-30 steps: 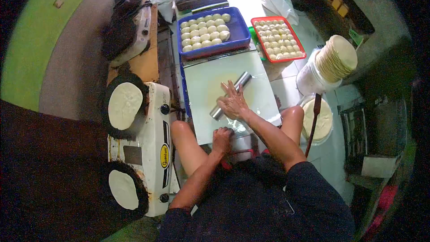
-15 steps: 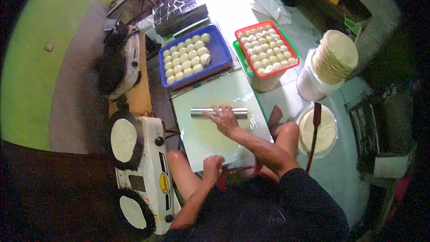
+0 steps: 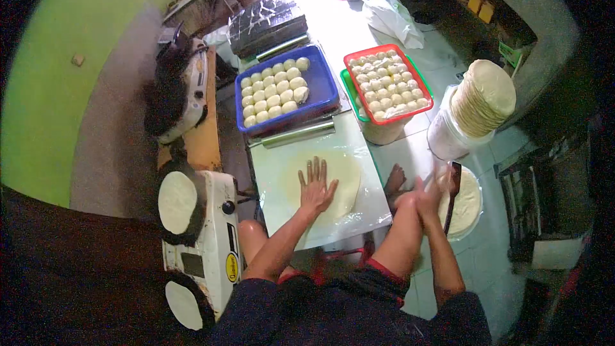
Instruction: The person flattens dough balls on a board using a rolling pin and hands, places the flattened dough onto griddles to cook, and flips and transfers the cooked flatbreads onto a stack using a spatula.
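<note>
Resting splayed left fingers point(image 3: 316, 170) on dough point(image 3: 346, 186), clear of the surface point(image 3: 375, 208) edges; parking right fingers point(image 3: 421, 186) outside, can't tell if gripping.

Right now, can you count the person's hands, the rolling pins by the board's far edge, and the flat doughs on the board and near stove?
Hands: 2 (left hand, right hand)
Rolling pin: 1
Flat dough on the board: 1
Stove doughs: 2
Total: 6
</note>
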The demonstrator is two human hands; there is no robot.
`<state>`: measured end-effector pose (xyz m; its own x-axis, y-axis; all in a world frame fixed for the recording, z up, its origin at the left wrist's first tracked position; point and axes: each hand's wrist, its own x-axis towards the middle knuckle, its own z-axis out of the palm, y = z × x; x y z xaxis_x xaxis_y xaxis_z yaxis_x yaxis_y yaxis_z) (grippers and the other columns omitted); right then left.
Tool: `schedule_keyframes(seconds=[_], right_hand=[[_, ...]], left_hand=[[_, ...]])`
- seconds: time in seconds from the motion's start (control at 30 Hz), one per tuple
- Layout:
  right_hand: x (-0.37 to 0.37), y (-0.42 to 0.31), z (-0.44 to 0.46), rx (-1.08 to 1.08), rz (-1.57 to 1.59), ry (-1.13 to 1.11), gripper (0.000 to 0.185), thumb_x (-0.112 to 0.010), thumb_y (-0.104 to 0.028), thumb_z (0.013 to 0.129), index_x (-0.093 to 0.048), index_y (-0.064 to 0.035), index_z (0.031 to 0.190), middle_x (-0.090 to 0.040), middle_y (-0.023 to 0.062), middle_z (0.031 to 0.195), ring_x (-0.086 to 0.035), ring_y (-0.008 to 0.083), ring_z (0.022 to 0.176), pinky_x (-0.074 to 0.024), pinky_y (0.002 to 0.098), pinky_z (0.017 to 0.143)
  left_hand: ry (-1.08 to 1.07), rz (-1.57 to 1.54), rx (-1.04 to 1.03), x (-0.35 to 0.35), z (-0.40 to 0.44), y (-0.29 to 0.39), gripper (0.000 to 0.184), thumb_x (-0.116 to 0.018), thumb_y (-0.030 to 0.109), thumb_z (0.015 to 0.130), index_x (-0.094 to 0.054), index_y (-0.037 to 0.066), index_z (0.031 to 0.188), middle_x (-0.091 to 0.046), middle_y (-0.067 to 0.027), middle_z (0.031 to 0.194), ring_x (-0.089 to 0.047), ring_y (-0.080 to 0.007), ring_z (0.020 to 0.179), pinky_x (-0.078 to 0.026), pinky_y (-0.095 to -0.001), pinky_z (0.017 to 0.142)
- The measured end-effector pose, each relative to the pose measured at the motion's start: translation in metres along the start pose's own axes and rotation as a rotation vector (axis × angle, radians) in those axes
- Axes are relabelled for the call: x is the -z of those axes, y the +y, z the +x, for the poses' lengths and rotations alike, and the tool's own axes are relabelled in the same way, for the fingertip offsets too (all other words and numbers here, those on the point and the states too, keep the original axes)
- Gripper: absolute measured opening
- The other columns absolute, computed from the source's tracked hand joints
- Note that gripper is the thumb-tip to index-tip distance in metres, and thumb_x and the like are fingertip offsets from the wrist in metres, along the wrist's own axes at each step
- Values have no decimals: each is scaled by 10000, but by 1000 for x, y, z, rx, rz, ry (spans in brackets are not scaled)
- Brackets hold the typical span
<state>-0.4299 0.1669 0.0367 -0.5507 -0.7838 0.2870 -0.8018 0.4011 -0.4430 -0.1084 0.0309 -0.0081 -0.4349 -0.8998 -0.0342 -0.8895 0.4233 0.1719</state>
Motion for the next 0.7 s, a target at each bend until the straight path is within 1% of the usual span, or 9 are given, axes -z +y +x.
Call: schedule_keyframes(seconds=[0.03, 0.1, 0.13, 0.23, 0.33, 0.37, 0.47, 0.6, 0.7], right_hand=[[33, 27, -25, -150, 116, -83, 873, -731, -251, 847, -265, -56, 1559, -165, 292, 1607, -117, 458, 1494, -146, 515, 1207], [10, 123, -114, -444, -122, -31, 911, -761, -253, 837, -242, -173, 1581, -144, 262, 1612, -116, 443, 1496, -189, 524, 1193], [24, 128, -139, -607, -129, -58, 917, -765, -241, 836, -234, -203, 1583, -129, 248, 1616, -115, 431, 1498, -214, 526, 1184], [15, 154, -179, -700, -125, -36, 900, -781, -361, 823, -285, -103, 1528, -40, 263, 1614, -340, 455, 1394, -399, 484, 1088], [17, 153, -175, -769, 27, -86, 763, -744, -287, 861, -352, -74, 1480, -262, 266, 1546, -407, 445, 1333, -379, 480, 1103], [15, 167, -176, -549, -107, -97, 614, -653, -243, 929, -388, -43, 1445, -426, 253, 1440, -470, 437, 1259, -413, 461, 1076], [49, 153, -154, -349, -30, -92, 411, -549, -199, 971, -516, -3, 1331, -555, 222, 1308, -521, 387, 1225, -432, 436, 1045], [73, -27, -83, 200, 207, -127, 327, -529, -128, 945, -616, -19, 1241, -608, 208, 1235, -591, 361, 1144, -472, 428, 991], [56, -211, -68, 515, 339, -390, 345, -546, -23, 896, -633, -46, 1229, -637, 199, 1119, -650, 360, 990, -524, 415, 888]], left_hand=[[-63, -43, -58, 2, -8, 3, 804, -386, 556, 1002, -120, 93, 1603, -34, -154, 1674, -44, -358, 1540, 13, -638, 1191], [24, 8, 36, 1, -3, -14, 799, -387, 554, 1003, -123, 98, 1603, -43, -144, 1675, -42, -364, 1539, 15, -656, 1183], [64, 34, 84, 1, -1, -23, 796, -388, 553, 1004, -124, 100, 1603, -47, -139, 1676, -42, -366, 1539, 16, -664, 1178], [13, 2, 72, 8, -14, -20, 810, -395, 581, 995, -125, 124, 1607, -52, -141, 1675, -19, -367, 1540, 7, -700, 1159], [-62, 11, 31, 18, -45, -27, 818, -391, 592, 995, -106, 133, 1610, -14, -139, 1677, 6, -359, 1542, 8, -720, 1144], [-57, 16, 48, 22, -54, -37, 817, -391, 589, 996, -102, 134, 1611, -2, -137, 1678, 8, -358, 1542, 8, -722, 1142], [65, 7, 144, 38, -82, -82, 811, -386, 578, 1002, -96, 128, 1611, 33, -141, 1678, 16, -376, 1538, -2, -726, 1136], [125, -71, 269, 90, -135, -94, 804, -408, 558, 1004, -116, 114, 1607, 1, -183, 1669, 14, -415, 1530, -31, -727, 1134], [136, -201, 295, 105, -148, -86, 799, -427, 544, 1003, -136, 104, 1603, -29, -204, 1661, -23, -428, 1525, -73, -732, 1131]])
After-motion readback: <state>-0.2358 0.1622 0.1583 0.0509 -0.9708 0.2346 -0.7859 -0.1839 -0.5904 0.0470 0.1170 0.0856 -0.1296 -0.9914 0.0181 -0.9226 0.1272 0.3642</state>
